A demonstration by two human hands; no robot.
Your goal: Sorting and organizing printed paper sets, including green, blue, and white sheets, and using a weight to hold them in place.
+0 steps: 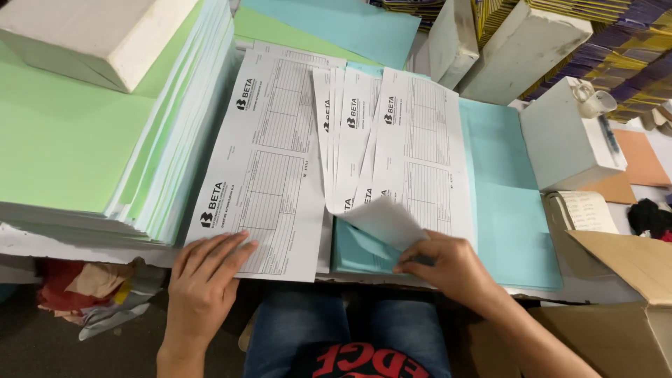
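My left hand (204,280) lies flat, fingers spread, on the near edge of a white printed form sheet (266,161). My right hand (451,269) pinches the lifted lower corner of another white form sheet (420,147), curling it up off a light blue paper stack (504,210). Between the two sheets, several more white forms (346,133) lie fanned and overlapping. The blue stack shows under the raised corner.
A tall stack of green and white paper (91,140) fills the left, with a white block (91,35) on top. White boxes (560,133) stand at the right beside an open notebook (584,210) and a cardboard box (623,301). Light blue sheets (336,24) lie at the back.
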